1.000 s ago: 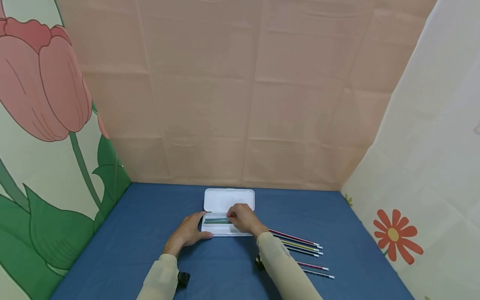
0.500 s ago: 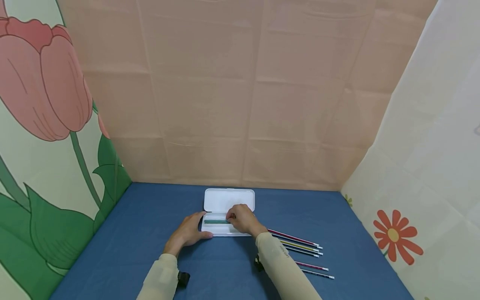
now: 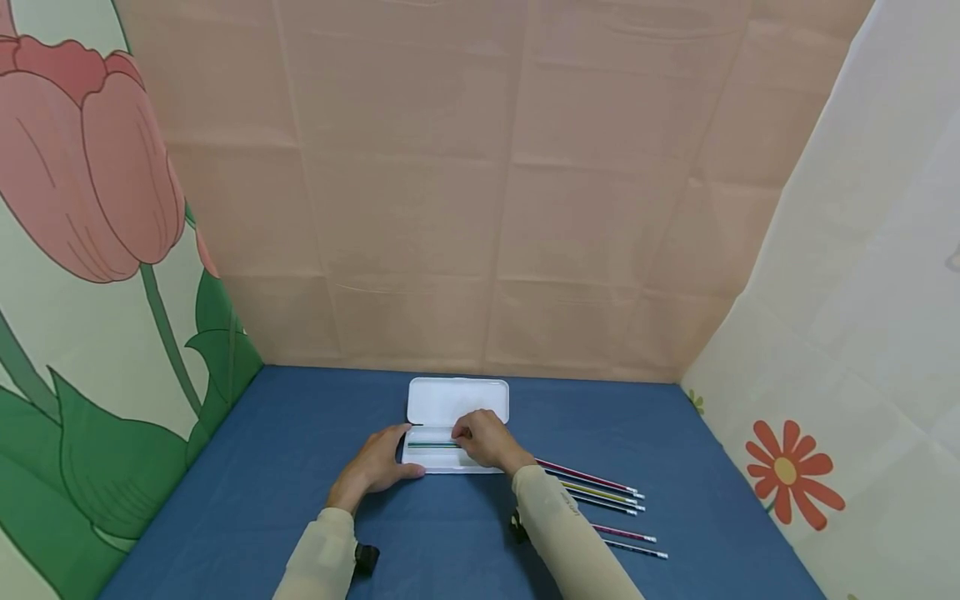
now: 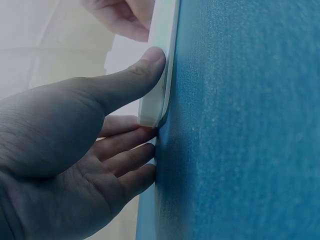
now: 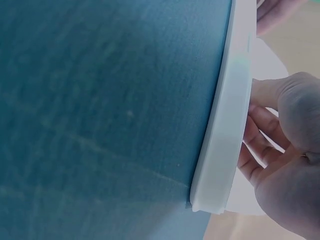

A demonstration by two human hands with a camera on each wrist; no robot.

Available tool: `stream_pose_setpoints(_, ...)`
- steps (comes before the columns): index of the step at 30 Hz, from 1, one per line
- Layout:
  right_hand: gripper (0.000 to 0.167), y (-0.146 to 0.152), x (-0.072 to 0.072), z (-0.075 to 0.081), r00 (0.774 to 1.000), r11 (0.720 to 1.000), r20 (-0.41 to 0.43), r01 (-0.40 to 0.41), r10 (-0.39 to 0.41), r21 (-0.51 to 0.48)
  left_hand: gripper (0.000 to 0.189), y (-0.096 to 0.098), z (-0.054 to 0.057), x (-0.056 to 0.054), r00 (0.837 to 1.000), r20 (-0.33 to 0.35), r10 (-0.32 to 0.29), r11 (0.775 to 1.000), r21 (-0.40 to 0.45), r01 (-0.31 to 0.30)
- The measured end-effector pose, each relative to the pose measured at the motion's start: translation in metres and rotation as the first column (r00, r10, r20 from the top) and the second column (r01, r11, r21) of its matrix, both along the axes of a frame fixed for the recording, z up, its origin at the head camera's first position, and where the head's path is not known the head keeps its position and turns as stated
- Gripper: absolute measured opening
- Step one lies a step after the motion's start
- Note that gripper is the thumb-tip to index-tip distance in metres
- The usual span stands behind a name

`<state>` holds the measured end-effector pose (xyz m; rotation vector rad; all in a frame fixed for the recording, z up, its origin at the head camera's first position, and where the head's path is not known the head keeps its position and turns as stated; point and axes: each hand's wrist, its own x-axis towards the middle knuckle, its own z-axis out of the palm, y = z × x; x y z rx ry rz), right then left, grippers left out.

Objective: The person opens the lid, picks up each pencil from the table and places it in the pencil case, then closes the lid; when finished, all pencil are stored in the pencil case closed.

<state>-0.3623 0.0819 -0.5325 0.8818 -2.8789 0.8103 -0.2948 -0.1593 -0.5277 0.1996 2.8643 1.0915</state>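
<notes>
We judge the work to be partway through: at least one dark green pencil [image 3: 433, 445] lies lengthwise inside the white case [image 3: 442, 463], whose lid [image 3: 457, 400] is open, while several loose pencils [image 3: 600, 479] lie outside it on the blue surface [image 3: 247, 500]. Our left hand [image 3: 377, 461] grips the case's left end, thumb and fingers spread apart, and our right hand [image 3: 491, 439] curls its fingers over the inside, though we cannot tell whether they pinch the pencil

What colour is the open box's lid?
The lid is white; the head view shows it best.
</notes>
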Motion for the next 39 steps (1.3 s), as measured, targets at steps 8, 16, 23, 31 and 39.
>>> stream_pose_setpoints(8, 0.013, 0.003, 0.002, 0.003, 1.0, 1.0, 0.025, 0.002, -0.002, -0.004, 0.087, 0.0, -0.001, -0.001, 1.0, 0.002, -0.002, 1.0, 0.001, 0.002)
stream_pose_setpoints(16, 0.018, 0.019, 0.009, 0.011, 0.999, 0.999, 0.042, 0.031, -0.03, -0.011, 0.088, 0.002, -0.001, 0.0, 1.0, 0.007, 0.003, 1.0, -0.007, -0.003)
stream_pose_setpoints(23, 0.022, 0.044, 0.02, 0.02, 1.0, 1.0, 0.011, 0.007, -0.006, -0.027, 0.087, 0.002, -0.001, -0.001, 1.0, -0.006, 0.004, 1.0, 0.0, -0.004)
stream_pose_setpoints(31, 0.028, 0.08, 0.034, 0.024, 0.998, 0.999, 0.058, 0.009, -0.005, -0.054, 0.089, 0.002, 0.0, 0.0, 1.0, 0.003, 0.002, 1.0, -0.011, -0.002)
stream_pose_setpoints(39, 0.031, 0.117, 0.043, 0.021, 0.998, 0.998, 0.061, -0.007, 0.011, -0.058, 0.089, 0.003, -0.002, -0.001, 1.0, 0.006, 0.004, 1.0, -0.013, -0.004)
